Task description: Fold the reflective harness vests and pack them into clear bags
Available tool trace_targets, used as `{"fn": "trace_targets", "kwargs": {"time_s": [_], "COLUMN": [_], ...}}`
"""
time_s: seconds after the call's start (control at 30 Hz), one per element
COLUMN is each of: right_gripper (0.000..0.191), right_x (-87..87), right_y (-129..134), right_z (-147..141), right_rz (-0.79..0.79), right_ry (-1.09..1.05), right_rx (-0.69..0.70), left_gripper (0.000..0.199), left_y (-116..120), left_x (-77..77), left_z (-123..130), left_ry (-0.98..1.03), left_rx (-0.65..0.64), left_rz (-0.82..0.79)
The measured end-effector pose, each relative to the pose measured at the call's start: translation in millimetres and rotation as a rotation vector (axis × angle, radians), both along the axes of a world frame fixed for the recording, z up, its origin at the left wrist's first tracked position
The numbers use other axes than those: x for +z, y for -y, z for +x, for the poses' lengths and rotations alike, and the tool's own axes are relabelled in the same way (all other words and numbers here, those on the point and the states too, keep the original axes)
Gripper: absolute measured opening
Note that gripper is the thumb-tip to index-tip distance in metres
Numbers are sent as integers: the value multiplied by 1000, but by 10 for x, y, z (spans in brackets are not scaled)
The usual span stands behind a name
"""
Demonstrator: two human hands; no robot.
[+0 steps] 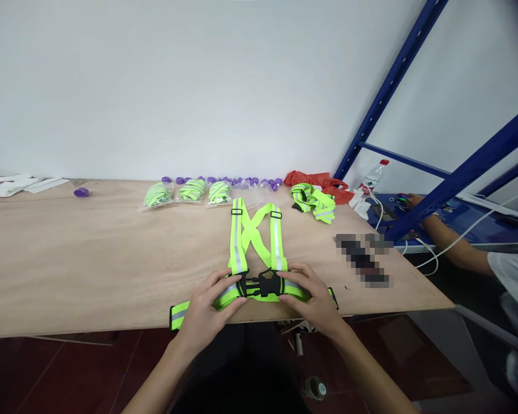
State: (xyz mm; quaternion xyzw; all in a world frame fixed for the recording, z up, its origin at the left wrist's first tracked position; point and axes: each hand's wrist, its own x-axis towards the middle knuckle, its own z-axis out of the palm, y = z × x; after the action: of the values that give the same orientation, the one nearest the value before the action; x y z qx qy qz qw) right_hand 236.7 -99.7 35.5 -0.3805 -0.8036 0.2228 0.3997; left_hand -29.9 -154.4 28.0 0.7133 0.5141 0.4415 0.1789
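A neon-yellow reflective harness (251,233) lies spread on the wooden table near its front edge, its two shoulder straps crossing at the back. At its front is a black buckle (268,284) whose two halves face each other and look close together; whether they are joined I cannot tell. My left hand (211,305) pinches the left buckle side and the waist strap between thumb and fingers. On the other side, my right hand (309,296) grips the right buckle side and strap in the same way. Adjuster slides show on both shoulder straps.
Bagged yellow harnesses (158,195), several purple rolls (81,192) and a red bag (313,179) line the wall side. A loose harness (322,204) lies at right. Beyond the blue frame (391,86), another person's arm (453,241) reaches over a blue surface.
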Motion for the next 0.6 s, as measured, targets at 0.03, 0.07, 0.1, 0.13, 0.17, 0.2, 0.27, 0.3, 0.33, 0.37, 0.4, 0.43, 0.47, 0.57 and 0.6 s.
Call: {"fn": "trace_targets", "kwargs": {"time_s": [0.03, 0.07, 0.1, 0.13, 0.17, 0.2, 0.27, 0.3, 0.33, 0.37, 0.4, 0.43, 0.47, 0.57, 0.6], "right_gripper": [31, 31, 31, 31, 31, 31, 32, 36, 41, 47, 54, 60, 65, 70, 69], "right_x": [9, 16, 20, 21, 20, 18, 18, 23, 31, 42, 56, 68, 78, 72, 59], "right_y": [8, 16, 23, 29, 32, 33, 23, 14, 4, -6, -15, -20, -21, 11, 32], "right_z": [-12, -29, -51, -78, -109, -140, -187, -191, -174, -133, -64, 31, 149, 562, 688], "right_rz": [1, 1, 0, -1, -5, -11, -29, -36, -40, -42, -42, -45, -53, -114, -145], "right_ry": [8, 17, 26, 34, 42, 53, 96, 130, 172, 219, 267, 315, 361, 464, 476], "right_rx": [2, 4, 7, 11, 16, 20, 18, 11, 2, -10, -27, -51, -80, -146, -146], "left_gripper": [32, 32, 31, 31, 31, 31, 32, 34, 38, 42, 47, 51, 55, 61, 62], "left_y": [3, 4, 3, -2, -11, -22, -49, -60, -64, -59, -42, -11, 34, 226, 294], "left_x": [1, 3, 4, 5, 5, 3, -4, -6, -6, 0, 11, 28, 50, 112, 119], "left_z": [6, 14, 24, 34, 46, 58, 76, 78, 69, 49, 13, -40, -111, -424, -549], "left_ry": [2, 2, 0, -5, -10, -18, -52, -84, -128, -181, -237, -291, -339, -440, -458], "left_rx": [-1, -6, -11, -18, -24, -31, -37, -31, -23, -14, -7, 1, 4, -5, -8], "left_rz": [4, 6, 7, 8, 6, 2, -13, -21, -27, -26, -20, -12, -11, -59, -86]}}
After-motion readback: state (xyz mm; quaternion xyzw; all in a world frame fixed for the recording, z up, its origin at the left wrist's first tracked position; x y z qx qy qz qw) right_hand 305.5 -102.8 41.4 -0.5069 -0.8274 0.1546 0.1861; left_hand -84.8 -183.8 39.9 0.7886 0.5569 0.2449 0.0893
